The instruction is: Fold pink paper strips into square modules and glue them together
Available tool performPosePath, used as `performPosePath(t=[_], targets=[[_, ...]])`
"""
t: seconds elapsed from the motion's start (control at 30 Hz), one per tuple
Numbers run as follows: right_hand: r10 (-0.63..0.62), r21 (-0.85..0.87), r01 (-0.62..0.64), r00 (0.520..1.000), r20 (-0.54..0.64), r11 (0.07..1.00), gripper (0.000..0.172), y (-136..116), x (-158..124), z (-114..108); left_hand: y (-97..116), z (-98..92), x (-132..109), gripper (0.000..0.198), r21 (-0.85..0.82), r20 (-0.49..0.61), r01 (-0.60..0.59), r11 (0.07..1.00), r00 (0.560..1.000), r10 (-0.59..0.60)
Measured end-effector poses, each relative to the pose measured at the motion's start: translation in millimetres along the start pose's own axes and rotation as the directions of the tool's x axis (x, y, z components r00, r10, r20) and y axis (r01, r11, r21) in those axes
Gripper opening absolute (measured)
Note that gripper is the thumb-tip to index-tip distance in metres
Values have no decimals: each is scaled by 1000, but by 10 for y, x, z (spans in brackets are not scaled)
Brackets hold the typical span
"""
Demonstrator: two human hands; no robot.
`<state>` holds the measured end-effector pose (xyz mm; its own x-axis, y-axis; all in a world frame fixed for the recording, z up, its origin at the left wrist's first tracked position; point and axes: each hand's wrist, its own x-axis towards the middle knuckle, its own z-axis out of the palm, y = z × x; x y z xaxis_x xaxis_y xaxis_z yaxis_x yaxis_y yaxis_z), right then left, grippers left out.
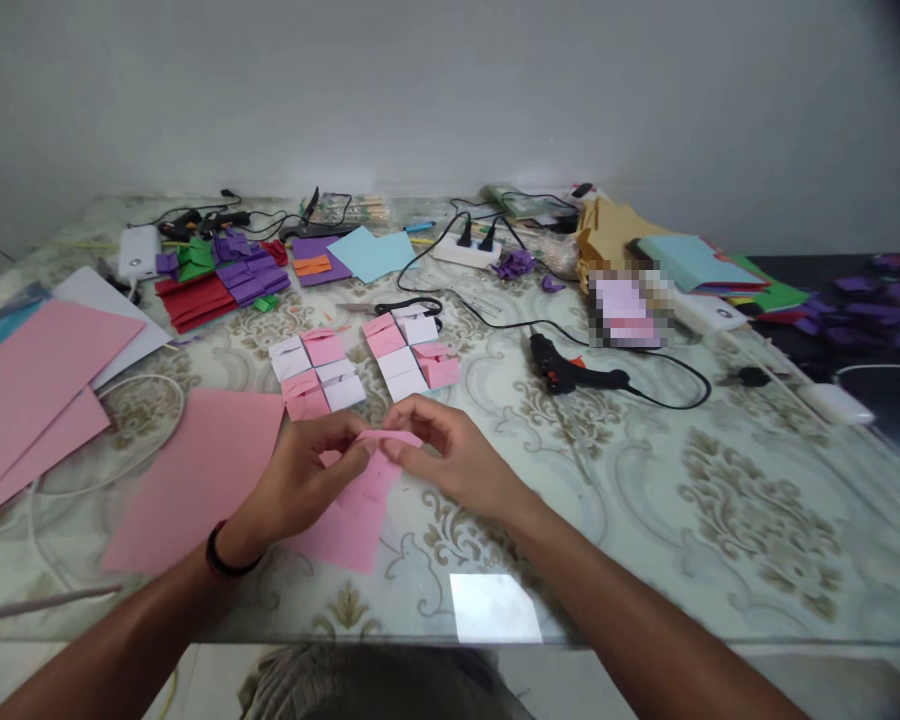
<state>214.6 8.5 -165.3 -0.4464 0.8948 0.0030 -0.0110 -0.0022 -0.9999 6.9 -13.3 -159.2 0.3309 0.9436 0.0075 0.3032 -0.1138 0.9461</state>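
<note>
Between my two hands a small folded strip of pink paper (391, 437) is pinched at both ends. My left hand (309, 470) grips its left end with thumb and fingers, and my right hand (450, 450) grips the right end. Under them lies a pink paper sheet (352, 530), partly covered by the left hand. A larger pink sheet (202, 470) rests to the left, beneath my left wrist. Just beyond my hands sit two square pieces of pink and white folded paper, one on the left (316, 375) and one on the right (397, 372).
Scissors (397, 306) lie behind the folded squares. A black glue gun (570, 368) with its cord is to the right. At the back are a white power strip (466, 250) and purple folded papers (251, 275). More pink sheets (52, 370) lie at far left.
</note>
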Motion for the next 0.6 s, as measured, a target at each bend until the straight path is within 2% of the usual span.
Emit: performPosePath(t=[0.1, 0.27, 0.47, 0.6], targets=[[13, -29, -13, 1000, 2, 999, 16, 28, -1, 15, 24, 14, -3, 26, 75, 85, -43, 996, 996, 37], [45, -74, -44, 999, 9, 996, 8, 33, -9, 19, 24, 24, -9, 26, 142, 91, -81, 986, 993, 69], [20, -116, -16, 999, 28, 993, 3, -16, -16, 11, 55, -12, -5, 25, 265, 59, -157, 951, 988, 146], [0, -138, 5, 999, 37, 990, 8, -24, 16, -87, 85, -87, 6, 24, 224, -4, -98, 970, 995, 101]])
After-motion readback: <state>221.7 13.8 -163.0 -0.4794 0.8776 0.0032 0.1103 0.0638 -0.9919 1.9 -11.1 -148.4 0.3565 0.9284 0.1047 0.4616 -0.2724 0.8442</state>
